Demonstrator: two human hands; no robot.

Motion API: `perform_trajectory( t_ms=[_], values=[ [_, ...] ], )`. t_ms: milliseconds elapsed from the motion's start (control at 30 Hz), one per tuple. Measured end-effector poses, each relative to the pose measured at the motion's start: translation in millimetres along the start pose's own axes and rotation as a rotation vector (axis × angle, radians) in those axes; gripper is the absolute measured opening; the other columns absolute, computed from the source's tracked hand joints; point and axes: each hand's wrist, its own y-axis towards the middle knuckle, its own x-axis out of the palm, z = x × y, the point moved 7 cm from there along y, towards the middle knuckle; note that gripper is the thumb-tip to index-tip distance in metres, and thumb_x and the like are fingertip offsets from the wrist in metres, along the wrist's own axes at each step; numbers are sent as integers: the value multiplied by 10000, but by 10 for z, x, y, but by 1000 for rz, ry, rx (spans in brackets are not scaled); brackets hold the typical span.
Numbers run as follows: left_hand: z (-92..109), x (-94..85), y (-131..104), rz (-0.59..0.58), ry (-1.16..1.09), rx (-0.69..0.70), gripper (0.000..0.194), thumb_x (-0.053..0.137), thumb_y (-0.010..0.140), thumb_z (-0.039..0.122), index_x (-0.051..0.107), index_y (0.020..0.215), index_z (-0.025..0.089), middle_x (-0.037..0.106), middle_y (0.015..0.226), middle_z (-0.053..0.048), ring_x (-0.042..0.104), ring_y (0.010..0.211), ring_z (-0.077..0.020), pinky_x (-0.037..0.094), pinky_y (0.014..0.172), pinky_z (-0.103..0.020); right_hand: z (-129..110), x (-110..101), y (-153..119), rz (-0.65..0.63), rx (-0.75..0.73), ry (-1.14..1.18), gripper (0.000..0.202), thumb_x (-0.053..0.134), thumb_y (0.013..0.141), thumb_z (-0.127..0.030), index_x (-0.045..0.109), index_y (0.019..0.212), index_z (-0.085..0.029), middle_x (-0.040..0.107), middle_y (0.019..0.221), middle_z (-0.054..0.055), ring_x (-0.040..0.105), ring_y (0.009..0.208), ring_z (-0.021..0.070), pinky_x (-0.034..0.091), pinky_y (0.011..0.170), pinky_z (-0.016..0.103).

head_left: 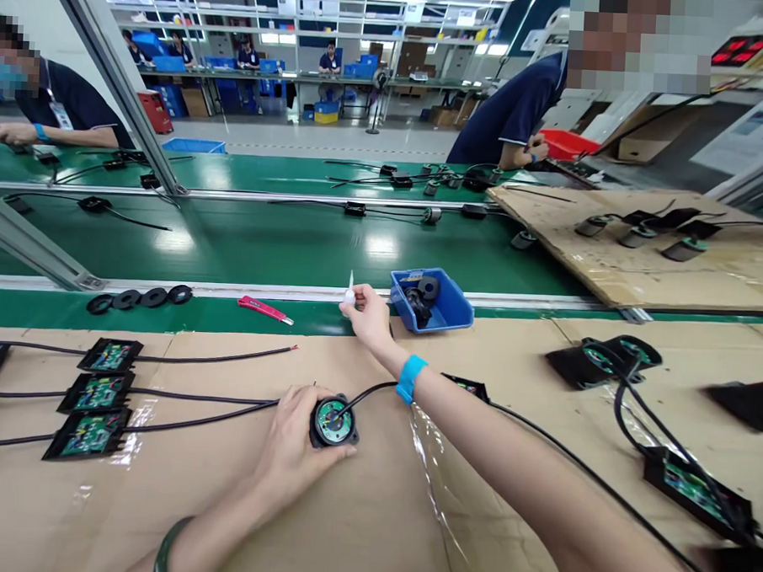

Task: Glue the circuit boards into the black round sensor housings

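my left hand (299,430), seen through the distant head camera, curls its fingers and thumb around the side of a round black housing (336,421), its circular green circuit board facing up above the brown cardboard (371,522). a black cable (372,390) runs from the board toward my right wrist. farther forward, my right hand (366,313) pinches a small white bottle (349,297), narrow nozzle upward, just beside a blue bin (460,308) of black parts. a red utility knife (265,309) and four black rings (141,299) lie to the left, beyond three circuit boards in black cases (95,398). across the green conveyor (250,238), a co-worker in navy (512,110) leans over at right.
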Motion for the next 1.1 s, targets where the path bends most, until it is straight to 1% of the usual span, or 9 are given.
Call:
perform_trajectory(
  t_ms=[100,200,367,533,700,800,933,1033,1100],
  values=[
    [-51,-13,-5,-9,7,20,519,843,656,164,601,1110,236,670,1145,-66,609,1101,-299,515,938,-467,-9,84,43,-25,-17,-128,271,622,949,-345,623,1140,-151,666,1092,59,666,925,182,571,824,392],
    [-49,-8,-18,-56,-4,90,608,796,710,178,548,1262,248,636,1252,-83,568,1185,-303,475,1015,-486,-113,-55,-4,-33,-57,-255,315,632,942,-340,598,1197,-159,655,1135,69,663,947,190,574,817,387],
    [17,-16,-13,-136,-26,125,491,704,787,174,564,1253,231,637,1232,-86,561,1173,-291,463,1015,-471,-258,-787,-139,-26,-146,-500,268,633,937,-327,615,1154,-170,640,1159,64,642,961,186,551,852,395],
    [99,-36,51,-193,-65,116,477,721,731,125,594,1180,225,628,1159,-70,576,1098,-266,473,961,-425,54,-1306,-145,-39,-100,-717,214,609,955,-361,648,1028,-164,668,1045,54,648,889,163,557,812,363],
    [120,-17,89,-241,-60,138,471,752,718,148,619,1161,238,608,1118,-60,576,1057,-261,470,940,-412,166,-1313,-161,-6,-144,-745,161,631,915,-303,652,910,-144,668,870,38,649,786,179,540,757,363],
    [109,-19,76,-259,-36,145,457,752,725,141,635,1155,243,599,1109,-60,573,1053,-262,466,950,-421,20,-1406,-210,67,-192,-690,109,579,866,-219,663,880,-152,681,880,113,661,814,258,520,747,402],
    [111,-70,95,-290,-129,115,576,834,705,250,618,1239,266,604,1220,-74,551,1164,-290,438,1033,-452,-274,-1491,-420,134,-242,-532,253,475,919,-283,623,1059,-132,686,986,170,671,875,289,532,730,425],
    [85,-158,250,-197,-400,-24,660,820,743,438,584,1334,267,593,1335,-101,551,1217,-296,454,1043,-441,-521,-1174,-674,-47,-287,-388,299,430,978,-341,609,1116,-145,725,878,102,692,727,209,557,609,330],
    [17,-162,392,-119,-718,-202,573,730,832,492,603,1322,225,663,1238,-126,647,1078,-269,539,912,-395,-698,-826,-823,-222,-323,-336,268,458,986,-324,644,1102,-170,747,853,51,693,673,154,553,574,261]
  ],
)
